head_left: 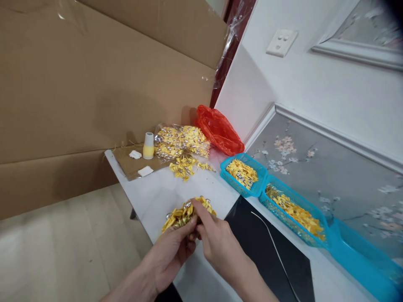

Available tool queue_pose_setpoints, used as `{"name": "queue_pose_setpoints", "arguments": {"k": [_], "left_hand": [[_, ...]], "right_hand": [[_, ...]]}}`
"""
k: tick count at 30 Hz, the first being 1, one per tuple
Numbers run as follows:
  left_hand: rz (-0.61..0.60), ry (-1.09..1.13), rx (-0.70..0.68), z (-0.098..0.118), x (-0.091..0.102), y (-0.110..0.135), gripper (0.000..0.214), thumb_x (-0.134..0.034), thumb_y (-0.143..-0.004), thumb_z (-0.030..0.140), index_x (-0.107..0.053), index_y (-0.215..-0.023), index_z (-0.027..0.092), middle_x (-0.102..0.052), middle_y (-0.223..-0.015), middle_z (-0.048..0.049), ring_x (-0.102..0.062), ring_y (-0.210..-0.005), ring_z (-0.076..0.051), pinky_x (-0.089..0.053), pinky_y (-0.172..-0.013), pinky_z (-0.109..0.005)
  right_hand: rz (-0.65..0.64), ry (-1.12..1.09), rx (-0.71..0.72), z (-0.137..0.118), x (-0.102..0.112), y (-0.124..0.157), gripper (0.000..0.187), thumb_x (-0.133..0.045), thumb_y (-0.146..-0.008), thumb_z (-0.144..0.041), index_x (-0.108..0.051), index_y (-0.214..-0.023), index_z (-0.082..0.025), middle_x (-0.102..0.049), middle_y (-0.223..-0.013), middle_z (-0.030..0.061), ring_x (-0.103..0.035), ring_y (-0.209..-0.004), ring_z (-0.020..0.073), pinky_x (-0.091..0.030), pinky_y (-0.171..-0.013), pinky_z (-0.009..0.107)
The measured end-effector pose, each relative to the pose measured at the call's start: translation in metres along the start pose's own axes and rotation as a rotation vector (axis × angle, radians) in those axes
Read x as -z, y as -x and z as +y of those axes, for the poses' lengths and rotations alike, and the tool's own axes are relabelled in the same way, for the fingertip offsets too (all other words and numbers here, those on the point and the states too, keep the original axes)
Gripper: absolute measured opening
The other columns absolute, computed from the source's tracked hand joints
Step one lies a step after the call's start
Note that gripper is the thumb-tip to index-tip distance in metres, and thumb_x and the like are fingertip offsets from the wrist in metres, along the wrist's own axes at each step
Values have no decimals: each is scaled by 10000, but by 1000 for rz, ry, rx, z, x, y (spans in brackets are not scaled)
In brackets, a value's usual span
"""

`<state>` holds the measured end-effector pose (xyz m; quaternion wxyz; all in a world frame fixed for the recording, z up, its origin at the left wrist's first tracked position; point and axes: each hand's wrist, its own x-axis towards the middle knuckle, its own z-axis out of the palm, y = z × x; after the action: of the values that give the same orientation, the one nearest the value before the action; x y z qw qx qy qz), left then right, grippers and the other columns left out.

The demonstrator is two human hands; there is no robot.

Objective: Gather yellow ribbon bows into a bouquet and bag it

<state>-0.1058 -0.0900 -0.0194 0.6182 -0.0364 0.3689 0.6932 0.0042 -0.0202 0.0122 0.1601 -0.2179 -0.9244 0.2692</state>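
My left hand [171, 258] is closed around a bunch of yellow ribbon bows [179, 212] with shiny silver beads and gold-coloured ties. My right hand [217, 235] meets it at the gold ties, its index finger stretched over the bows and the other fingers curled. Whether the right fingertips pinch one single bow is hidden. Beyond the hands, a small loose pile of the same yellow bows [182, 167] lies on the white table [154, 195]. Behind that pile rests a clear plastic bag [181, 140] full of similar bows.
Along the wall stand blue baskets: one with yellow bows [262, 178], another with bows and gold ties [267, 205], and a third blue basket [362, 260]. A red plastic bag [220, 130], a grey-yellow cone [148, 146], a black board [267, 251] and a thin white cord [273, 243] are around.
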Motion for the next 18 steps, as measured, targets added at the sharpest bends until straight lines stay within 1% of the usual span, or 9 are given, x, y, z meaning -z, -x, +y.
{"name": "queue_pose_setpoints", "arguments": {"k": [3,6,9,11,13,15,16,18], "left_hand": [[-27,-1,3,1,4,0,76,-715,-735,105,-665,-790,86,-558,-621,7,-475,-474,-38,-409,-417,-133],[-49,32,-12,3,3,2,72,-687,-761,95,-664,-827,77,-551,-641,13,-442,-456,-19,-375,-391,-123],[-59,95,-10,8,-1,5,71,-610,-815,62,-658,-865,48,-527,-627,21,-395,-411,4,-340,-353,-110],[-41,139,5,11,-4,5,108,-541,-844,22,-648,-839,23,-493,-579,34,-373,-373,17,-326,-327,-92],[-5,167,21,14,-5,5,162,-484,-861,-9,-639,-816,8,-514,-567,19,-441,-380,12,-385,-353,-72],[40,185,21,17,-6,4,178,-462,-866,-19,-637,-849,2,-611,-644,-47,-586,-484,-32,-506,-464,-93],[62,193,14,18,-6,4,175,-464,-865,-18,-636,-888,0,-658,-722,-90,-645,-563,-67,-554,-534,-125],[100,212,-8,20,-6,5,184,-481,-858,-16,-628,-967,3,-702,-864,-150,-699,-684,-125,-595,-617,-178]], "right_hand": [[8,-50,10,1,2,0,627,-388,-849,-60,-270,-1437,-243,-564,-1278,93,-597,-1088,234,-506,-910,399],[33,-142,17,6,4,0,602,-415,-856,-66,-314,-1416,-262,-617,-1203,58,-625,-1035,191,-518,-897,342],[156,-245,25,11,7,1,507,-463,-872,-113,-422,-1354,-264,-674,-1088,25,-656,-963,156,-537,-867,292],[215,-272,27,12,10,1,426,-506,-865,-149,-517,-1279,-249,-690,-1052,26,-665,-946,160,-547,-852,290],[225,-318,6,13,15,0,331,-543,-853,-187,-608,-1174,-236,-706,-1005,32,-681,-898,176,-570,-793,292],[235,-416,-45,18,20,-7,249,-555,-858,-255,-657,-1081,-213,-719,-925,44,-697,-815,189,-587,-672,280],[252,-437,-83,23,23,-13,247,-540,-869,-299,-661,-1058,-197,-720,-894,52,-701,-779,191,-582,-614,269],[292,-374,-168,40,27,-31,303,-474,-900,-354,-642,-1065,-163,-712,-881,69,-704,-739,185,-563,-547,248]]}}
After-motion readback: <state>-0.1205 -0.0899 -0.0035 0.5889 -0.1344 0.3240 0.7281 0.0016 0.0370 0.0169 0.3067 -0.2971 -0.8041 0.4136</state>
